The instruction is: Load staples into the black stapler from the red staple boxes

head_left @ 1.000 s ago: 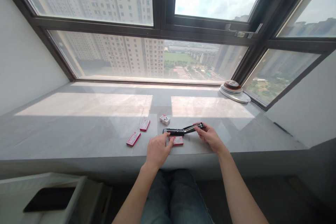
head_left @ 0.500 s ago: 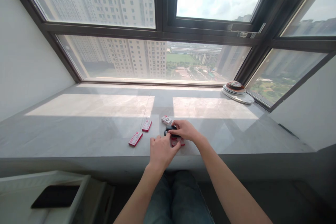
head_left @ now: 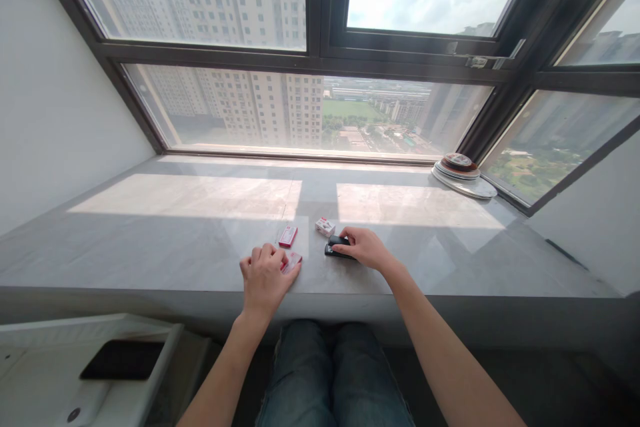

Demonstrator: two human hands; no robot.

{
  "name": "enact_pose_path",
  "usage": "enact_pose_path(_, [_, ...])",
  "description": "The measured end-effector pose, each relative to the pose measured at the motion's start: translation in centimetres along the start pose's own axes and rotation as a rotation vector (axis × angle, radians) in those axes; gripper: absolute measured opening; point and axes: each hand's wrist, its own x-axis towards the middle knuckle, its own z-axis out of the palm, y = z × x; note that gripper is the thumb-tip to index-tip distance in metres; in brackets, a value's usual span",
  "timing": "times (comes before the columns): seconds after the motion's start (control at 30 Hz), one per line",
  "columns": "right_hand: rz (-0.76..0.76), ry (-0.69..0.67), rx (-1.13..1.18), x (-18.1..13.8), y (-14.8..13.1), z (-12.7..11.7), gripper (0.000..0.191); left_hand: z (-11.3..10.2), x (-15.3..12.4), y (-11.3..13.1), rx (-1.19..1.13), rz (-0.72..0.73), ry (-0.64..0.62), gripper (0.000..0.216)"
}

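Note:
My right hand (head_left: 367,249) rests on the grey sill, its fingers closed over a black stapler (head_left: 335,245) that lies flat and folded shut. My left hand (head_left: 266,278) sits to the left with its fingers curled down over a flat red box (head_left: 293,260), of which only the right end shows past the fingertips. A second red box (head_left: 288,235) lies just behind it. A small white and red box (head_left: 325,226) lies behind the stapler's left end.
The stone window sill (head_left: 175,240) runs the full width under dark-framed windows. A stack of plates (head_left: 463,173) stands at its far right corner. A black phone (head_left: 123,359) lies on a white surface at lower left. My knees are below the sill edge.
The stapler, held open between both hands a second ago, now lies folded shut under my right hand. My left hand has moved left onto a red box. The view has shifted slightly.

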Motion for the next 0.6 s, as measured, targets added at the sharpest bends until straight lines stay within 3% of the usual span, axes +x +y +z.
enact_pose_path(0.13, [0.01, 0.01, -0.008, 0.0, -0.1, 0.1, 0.038, 0.3, 1.4, -3.8, -0.107, 0.071, -0.029, 0.027])
enact_pose_path(0.2, [0.018, 0.011, -0.016, -0.1, -0.2, 0.1, 0.037, 1.1, 1.9, -4.7, -0.235, 0.126, -0.08, 0.018])
enact_pose_path(0.27, [0.022, 0.013, -0.025, -0.1, -0.3, 0.1, 0.036, 2.0, 2.2, -4.8, -0.327, 0.155, -0.118, 0.033])
enact_pose_path(0.37, [0.023, 0.01, -0.039, -0.3, -0.6, -0.1, 0.035, 3.5, 2.5, -4.1, -0.339, 0.177, -0.147, 0.067])
enact_pose_path(0.53, [0.052, 0.017, -0.048, -1.2, -0.2, -0.5, 0.036, 5.7, 2.6, -1.1, -0.273, 0.192, -0.112, 0.067])
enact_pose_path(0.6, [0.116, 0.085, -0.067, -1.3, 0.3, -0.5, 0.036, 6.3, 2.3, 0.5, -0.259, 0.198, -0.079, 0.067])
